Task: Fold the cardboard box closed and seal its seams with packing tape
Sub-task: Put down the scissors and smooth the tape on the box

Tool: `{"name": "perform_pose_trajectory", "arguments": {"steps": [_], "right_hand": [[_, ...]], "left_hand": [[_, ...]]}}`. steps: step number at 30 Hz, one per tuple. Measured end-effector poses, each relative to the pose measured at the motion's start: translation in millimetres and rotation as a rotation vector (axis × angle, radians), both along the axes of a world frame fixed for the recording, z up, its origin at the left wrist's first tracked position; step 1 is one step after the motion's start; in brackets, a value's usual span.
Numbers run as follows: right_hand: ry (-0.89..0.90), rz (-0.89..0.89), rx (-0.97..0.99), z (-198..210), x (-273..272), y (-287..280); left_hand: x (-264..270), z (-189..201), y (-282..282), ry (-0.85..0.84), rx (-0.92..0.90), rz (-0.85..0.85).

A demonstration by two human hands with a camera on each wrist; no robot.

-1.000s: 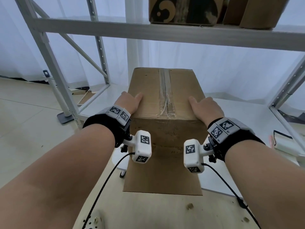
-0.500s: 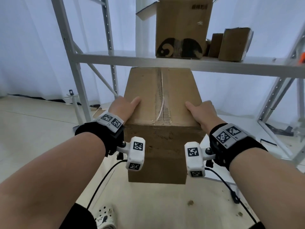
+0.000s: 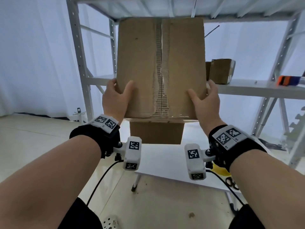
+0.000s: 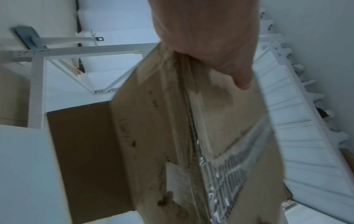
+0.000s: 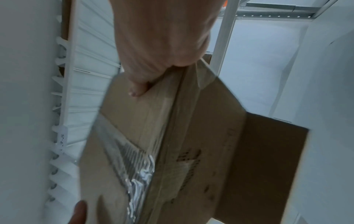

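The cardboard box [image 3: 142, 63] is raised in front of me, its taped face toward the head camera, with clear tape [image 3: 162, 80] running down the centre seam. My left hand [image 3: 115, 98] grips its lower left edge, thumb on the face and fingers behind. My right hand [image 3: 206, 100] grips the lower right edge the same way. One loose flap [image 3: 156, 133] hangs open below the box. The left wrist view shows the box [image 4: 149, 121] and its open flap [image 4: 82, 159]. In the right wrist view the thumb lies on the box [image 5: 134, 115] beside the tape [image 5: 134, 163].
A white metal shelf rack [image 3: 79, 60] stands behind the box. Its shelf [image 3: 247, 90] holds a small cardboard box [image 3: 221, 70] and an orange tape dispenser [image 3: 288, 80]. A white table [image 3: 165, 162] is below, with scissors [image 3: 231, 182] at its right.
Both hands have lifted the box from the table up to shelf height and tipped its taped face toward me. My view has swung upward with it.
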State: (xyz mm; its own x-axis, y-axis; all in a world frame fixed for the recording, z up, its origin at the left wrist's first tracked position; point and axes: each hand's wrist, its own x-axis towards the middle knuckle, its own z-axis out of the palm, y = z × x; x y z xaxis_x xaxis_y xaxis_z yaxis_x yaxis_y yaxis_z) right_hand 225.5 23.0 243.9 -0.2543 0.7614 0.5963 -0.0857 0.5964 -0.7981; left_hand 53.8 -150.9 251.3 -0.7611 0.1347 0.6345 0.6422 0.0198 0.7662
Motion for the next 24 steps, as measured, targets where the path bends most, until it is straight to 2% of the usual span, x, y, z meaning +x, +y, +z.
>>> {"name": "perform_pose_trajectory", "arguments": {"steps": [2, 4, 5, 7, 9, 12, 16, 19, 24], "right_hand": [[0.016, 0.094, -0.043, -7, 1, 6], [-0.026, 0.228, -0.187, -9, 3, 13], [-0.04, 0.299, -0.267, -11, 4, 15], [-0.073, 0.34, -0.327, -19, 5, 19], [-0.122, 0.307, -0.345, -34, 5, 25], [-0.165, 0.24, -0.354, -63, 4, 37], [-0.162, 0.157, -0.353, -92, 3, 55], [-0.168, 0.118, -0.404, -105, 2, 63], [-0.233, 0.101, -0.485, -121, 0, 70]], "left_hand": [[-4, -6, 2, -0.018, 0.063, -0.101], [-7, -10, 9, -0.111, -0.002, -0.201], [-8, -11, 13, -0.197, -0.049, -0.244], [-5, -15, 22, -0.42, -0.016, -0.307], [1, -23, 31, -0.571, 0.04, -0.332], [2, -46, 41, -0.689, 0.046, -0.341], [-8, -71, 59, -0.695, 0.001, -0.357], [-15, -82, 70, -0.769, 0.051, -0.417], [-18, -105, 82, -0.854, 0.035, -0.395]]}}
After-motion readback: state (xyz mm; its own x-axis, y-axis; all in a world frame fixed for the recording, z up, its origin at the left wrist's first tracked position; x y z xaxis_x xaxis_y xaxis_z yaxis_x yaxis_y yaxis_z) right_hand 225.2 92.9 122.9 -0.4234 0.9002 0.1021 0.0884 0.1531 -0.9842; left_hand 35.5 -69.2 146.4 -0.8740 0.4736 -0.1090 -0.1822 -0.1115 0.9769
